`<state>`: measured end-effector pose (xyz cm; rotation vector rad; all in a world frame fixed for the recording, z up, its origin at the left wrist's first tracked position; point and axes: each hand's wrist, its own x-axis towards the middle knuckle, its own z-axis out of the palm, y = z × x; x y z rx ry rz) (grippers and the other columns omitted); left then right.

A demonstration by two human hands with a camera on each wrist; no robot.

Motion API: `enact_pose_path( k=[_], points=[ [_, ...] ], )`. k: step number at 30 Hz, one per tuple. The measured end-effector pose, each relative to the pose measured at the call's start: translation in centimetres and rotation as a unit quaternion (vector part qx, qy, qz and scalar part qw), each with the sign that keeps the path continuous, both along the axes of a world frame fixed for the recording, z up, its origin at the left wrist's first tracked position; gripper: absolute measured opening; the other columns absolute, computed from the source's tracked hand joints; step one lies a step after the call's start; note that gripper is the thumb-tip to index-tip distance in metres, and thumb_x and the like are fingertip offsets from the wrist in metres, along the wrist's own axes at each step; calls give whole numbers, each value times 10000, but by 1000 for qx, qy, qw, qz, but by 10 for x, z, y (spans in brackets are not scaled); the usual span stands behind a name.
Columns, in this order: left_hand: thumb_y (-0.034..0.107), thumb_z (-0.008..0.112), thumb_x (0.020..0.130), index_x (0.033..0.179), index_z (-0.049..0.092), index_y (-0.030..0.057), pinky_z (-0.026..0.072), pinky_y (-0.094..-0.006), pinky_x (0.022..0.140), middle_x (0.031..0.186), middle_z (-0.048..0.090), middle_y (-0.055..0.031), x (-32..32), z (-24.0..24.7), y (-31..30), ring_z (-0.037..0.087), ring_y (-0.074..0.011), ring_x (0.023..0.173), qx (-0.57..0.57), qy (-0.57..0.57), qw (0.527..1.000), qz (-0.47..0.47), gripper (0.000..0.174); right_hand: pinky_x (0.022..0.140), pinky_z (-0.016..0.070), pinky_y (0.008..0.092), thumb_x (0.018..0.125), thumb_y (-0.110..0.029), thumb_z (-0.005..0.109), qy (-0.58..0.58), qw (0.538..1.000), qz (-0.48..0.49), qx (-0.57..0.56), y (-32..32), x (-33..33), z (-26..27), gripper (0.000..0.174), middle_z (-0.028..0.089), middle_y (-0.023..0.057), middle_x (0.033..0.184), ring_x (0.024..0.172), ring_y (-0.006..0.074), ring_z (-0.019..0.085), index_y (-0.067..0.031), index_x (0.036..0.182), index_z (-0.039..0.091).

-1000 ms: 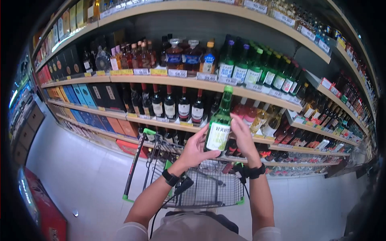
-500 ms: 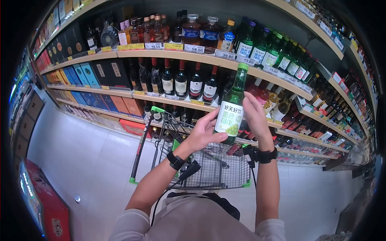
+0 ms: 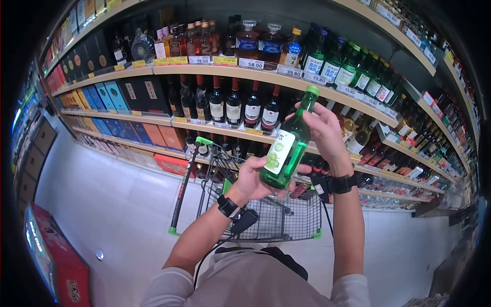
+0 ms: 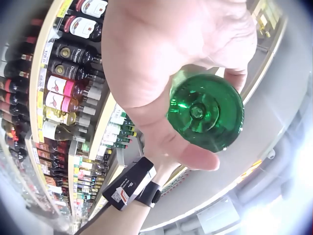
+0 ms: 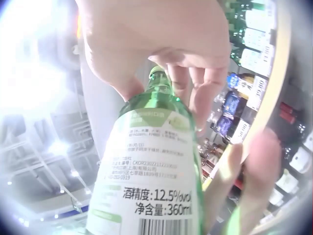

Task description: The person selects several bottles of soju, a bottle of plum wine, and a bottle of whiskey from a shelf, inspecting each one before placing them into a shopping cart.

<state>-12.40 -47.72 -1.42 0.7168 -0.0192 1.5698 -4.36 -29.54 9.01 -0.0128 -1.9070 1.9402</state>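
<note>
A green glass soju bottle with a green cap tilts in front of the chest, held in both hands. Its white front label shows green grapes and faces partly left. My right hand grips the neck and shoulder, thumb on the near side. Lower down, my left hand holds the base, its thumb along the side. The left wrist view shows the bottle's round bottom. In the right wrist view the back label reads 12.5%vol and 360ml above a barcode, with blurred left fingers beside it.
A wire shopping cart with green corners stands below the hands. Behind are shelves of liquor, with green bottles on the upper one and wine bottles beneath. A red display box is at lower left.
The bottle has turned about its length, its front label swinging left, and tilts more. My right hand has shifted up to the neck; the left has moved down to the base.
</note>
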Motion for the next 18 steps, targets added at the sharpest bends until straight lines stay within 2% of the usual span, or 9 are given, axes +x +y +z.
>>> enact_pose_path(
  k=[1,3,4,5,8,9,12,13,18],
  points=[
    [382,456,994,1548,245,55,591,-406,706,1377,528,-252,2,9,-3,671,-343,1035,-19,-1,999,25,677,773,533,251,954,-209,686,10,999,-46,7,-4,-1,3,385,699,63,992,860,105,664,36,1221,557],
    [434,426,1022,1549,252,52,591,-461,792,1426,487,-239,-1,7,-2,643,-371,1089,-64,59,982,166,674,749,527,239,955,-225,689,25,990,-107,91,-11,-3,13,380,694,59,972,843,98,655,33,1201,557],
    [460,412,1036,1549,256,50,590,-489,834,1450,467,-232,-3,4,0,629,-385,1116,-86,88,964,235,675,737,523,233,955,-233,691,32,981,-138,132,-14,-4,18,379,691,58,962,835,94,651,32,1191,557],
    [477,377,1054,1539,278,65,565,-515,885,1425,503,-167,-5,-1,3,630,-366,1132,-113,152,933,305,644,660,484,222,948,-262,701,54,971,-180,149,-21,-9,21,351,669,26,916,760,73,604,19,1127,591],
    [450,376,1060,1527,293,75,566,-501,862,1373,539,-175,-4,22,-4,631,-364,1130,-124,165,944,257,605,581,415,230,947,-298,698,-40,920,-263,286,-18,-19,24,328,622,-13,867,688,55,526,5,1047,622],
    [462,328,1068,1511,343,83,554,-459,792,1329,565,-191,-7,15,-2,641,-355,1085,-105,93,970,201,584,556,356,239,957,-320,677,-29,925,-266,270,-18,-23,25,312,555,-52,777,638,38,436,-12,980,636],
    [490,275,1068,1490,398,85,522,-418,717,1315,573,-207,-10,6,1,646,-342,1033,-96,8,988,120,598,565,350,229,971,-322,657,4,987,-145,64,-9,-31,24,309,511,-74,707,618,31,416,-15,993,630],
    [512,239,1063,1471,436,83,501,-400,687,1306,575,-210,-5,11,-1,639,-331,979,-125,-2,983,134,624,563,329,218,980,-308,649,0,988,-140,66,-12,-31,25,284,473,-89,665,604,25,392,-27,1000,622],
    [520,242,1057,1470,432,71,506,-388,680,1281,584,-213,-7,3,-4,624,-328,936,-95,-47,990,91,638,546,300,218,985,-305,647,-10,987,-123,102,-14,-32,22,276,475,-87,672,606,16,387,-34,1015,609]
  ],
)
